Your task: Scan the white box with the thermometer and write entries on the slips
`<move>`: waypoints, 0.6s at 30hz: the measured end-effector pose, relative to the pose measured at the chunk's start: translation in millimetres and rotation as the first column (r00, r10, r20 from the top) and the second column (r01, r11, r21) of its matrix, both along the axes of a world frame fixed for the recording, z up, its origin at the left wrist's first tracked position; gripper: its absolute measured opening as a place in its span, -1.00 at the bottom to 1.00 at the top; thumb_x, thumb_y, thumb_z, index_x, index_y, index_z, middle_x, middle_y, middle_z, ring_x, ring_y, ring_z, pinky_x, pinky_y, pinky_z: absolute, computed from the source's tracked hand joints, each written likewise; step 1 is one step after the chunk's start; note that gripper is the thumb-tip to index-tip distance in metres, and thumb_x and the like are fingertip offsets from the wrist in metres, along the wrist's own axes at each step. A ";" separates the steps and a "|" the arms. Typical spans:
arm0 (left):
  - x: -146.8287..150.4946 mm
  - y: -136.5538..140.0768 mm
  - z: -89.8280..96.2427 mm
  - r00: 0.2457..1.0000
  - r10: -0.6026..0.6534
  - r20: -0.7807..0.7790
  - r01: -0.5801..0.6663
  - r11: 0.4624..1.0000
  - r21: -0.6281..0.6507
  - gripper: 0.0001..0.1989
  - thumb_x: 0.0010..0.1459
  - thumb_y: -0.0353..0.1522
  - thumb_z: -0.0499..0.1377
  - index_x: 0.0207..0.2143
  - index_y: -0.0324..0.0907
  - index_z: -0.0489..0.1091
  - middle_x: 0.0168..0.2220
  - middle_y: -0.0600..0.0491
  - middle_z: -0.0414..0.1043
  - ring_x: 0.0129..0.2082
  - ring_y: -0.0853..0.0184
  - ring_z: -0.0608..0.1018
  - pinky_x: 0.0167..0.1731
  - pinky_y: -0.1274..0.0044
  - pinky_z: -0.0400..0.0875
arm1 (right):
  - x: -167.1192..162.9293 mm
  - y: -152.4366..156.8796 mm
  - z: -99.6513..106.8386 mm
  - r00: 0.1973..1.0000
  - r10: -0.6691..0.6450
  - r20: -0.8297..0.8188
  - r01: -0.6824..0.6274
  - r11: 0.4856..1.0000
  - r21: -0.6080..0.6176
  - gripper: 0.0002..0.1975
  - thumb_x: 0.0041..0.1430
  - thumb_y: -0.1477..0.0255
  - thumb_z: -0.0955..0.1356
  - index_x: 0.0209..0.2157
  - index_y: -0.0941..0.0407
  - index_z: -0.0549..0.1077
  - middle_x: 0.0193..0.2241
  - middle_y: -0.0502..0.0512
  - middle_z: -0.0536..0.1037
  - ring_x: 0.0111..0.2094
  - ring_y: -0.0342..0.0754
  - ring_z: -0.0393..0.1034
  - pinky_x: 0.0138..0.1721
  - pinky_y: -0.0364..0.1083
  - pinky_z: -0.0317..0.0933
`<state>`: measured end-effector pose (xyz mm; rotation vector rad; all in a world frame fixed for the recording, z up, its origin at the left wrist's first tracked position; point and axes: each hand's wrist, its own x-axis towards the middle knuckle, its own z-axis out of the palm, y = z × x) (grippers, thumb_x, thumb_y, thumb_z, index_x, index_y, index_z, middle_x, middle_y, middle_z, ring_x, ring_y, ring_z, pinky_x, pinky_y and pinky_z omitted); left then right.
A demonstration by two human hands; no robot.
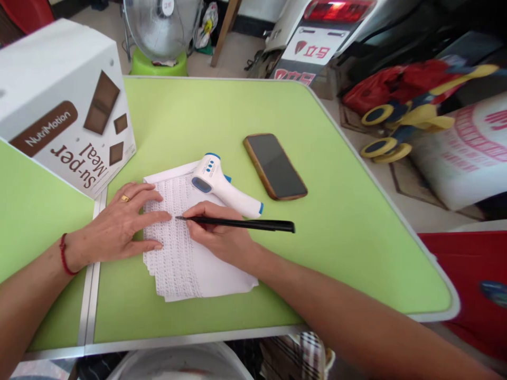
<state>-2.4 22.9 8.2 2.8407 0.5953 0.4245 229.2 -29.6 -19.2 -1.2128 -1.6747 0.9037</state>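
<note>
A stack of white paper sheets (222,277) lies on the green table, its left part covered with rows of small handwriting. My left hand (127,221), with a ring and a red bracelet, rests flat on the paper's left edge, fingers spread. Pinched in my right hand (222,240) is a black pen (257,224), its tip at the written rows near my left index finger. A white and blue infrared thermometer (227,192) lies over the upper part of the sheets, just beyond my right hand. What the writing says is too small to read.
A phone (277,166) in a brown case lies right of the thermometer. At the left stands a white NutriMotion box (59,105). The green folding table (348,253) has a metal rim and a seam. Beyond it are a fan (164,26) and a scooter (317,42).
</note>
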 end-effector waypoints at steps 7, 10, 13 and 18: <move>-0.1 -0.8 0.0 1.000 -0.001 0.001 0.001 1.000 0.017 -0.62 0.30 -0.11 0.11 0.03 -0.14 0.38 0.06 -0.18 0.28 0.18 -0.01 0.23 0.17 0.08 0.17 | -0.2 0.0 2.4 0.998 0.017 0.064 -0.019 0.999 0.037 -0.88 0.08 0.53 0.30 -0.39 0.13 0.49 -0.53 -0.03 0.52 -0.54 -0.20 0.33 -0.49 -0.20 0.25; -0.1 -0.6 -0.2 1.000 0.002 -0.002 -0.002 1.000 0.007 -0.62 0.29 -0.11 0.11 0.04 -0.13 0.37 0.07 -0.17 0.28 0.18 0.00 0.24 0.17 0.09 0.17 | 0.7 0.5 2.5 0.997 0.033 0.075 -0.035 0.999 0.037 -0.89 0.07 0.52 0.30 -0.39 0.13 0.48 -0.53 -0.03 0.53 -0.54 -0.20 0.34 -0.51 -0.20 0.24; -0.2 -0.4 -0.5 1.000 -0.003 0.003 0.003 1.000 0.002 -0.61 0.30 -0.11 0.11 0.04 -0.14 0.38 0.06 -0.18 0.27 0.17 -0.01 0.24 0.17 0.09 0.18 | 1.7 0.3 3.4 0.996 0.044 0.078 -0.047 0.998 0.034 -0.89 0.06 0.52 0.31 -0.40 0.13 0.48 -0.52 -0.02 0.55 -0.53 -0.20 0.35 -0.51 -0.20 0.24; -0.5 -0.1 -1.1 1.000 0.005 0.002 -0.005 1.000 -0.005 -0.62 0.29 -0.10 0.12 0.03 -0.12 0.38 0.07 -0.16 0.28 0.18 0.00 0.24 0.17 0.09 0.17 | 2.0 -0.9 4.8 0.997 0.054 0.059 -0.053 0.998 -0.016 -0.88 0.03 0.52 0.31 -0.41 0.11 0.49 -0.50 -0.01 0.57 -0.53 -0.19 0.36 -0.50 -0.19 0.26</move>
